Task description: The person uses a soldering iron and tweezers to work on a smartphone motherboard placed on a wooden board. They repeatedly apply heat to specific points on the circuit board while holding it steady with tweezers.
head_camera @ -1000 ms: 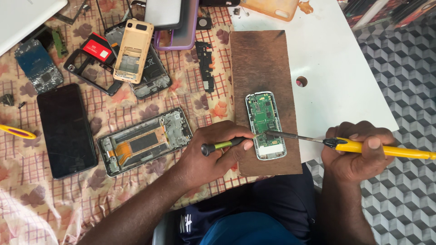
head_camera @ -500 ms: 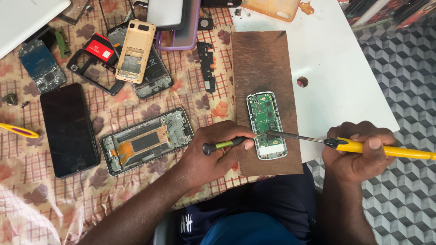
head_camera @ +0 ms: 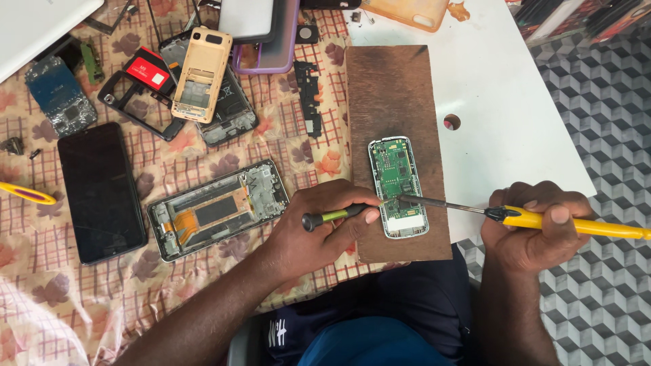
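A small opened phone with a green circuit board [head_camera: 397,177] lies on a brown wooden board [head_camera: 393,88]. My left hand [head_camera: 324,229] grips a small green-and-black screwdriver [head_camera: 333,217], its tip at the phone's lower left edge. My right hand [head_camera: 536,230] holds a yellow-handled screwdriver [head_camera: 576,222]; its long metal shaft [head_camera: 444,205] reaches left across the lower part of the circuit board. Both tool tips meet near the phone's lower left side.
Left of the board, on a floral cloth, lie an opened phone frame [head_camera: 217,209], a black phone [head_camera: 100,191], a tan phone housing [head_camera: 201,74], a black frame [head_camera: 139,112], a blue circuit board [head_camera: 60,96] and a yellow tool [head_camera: 26,194]. A white table [head_camera: 502,102] lies right.
Hardly anything has moved; both hands stay at the small phone with the two tool tips at its lower left side.
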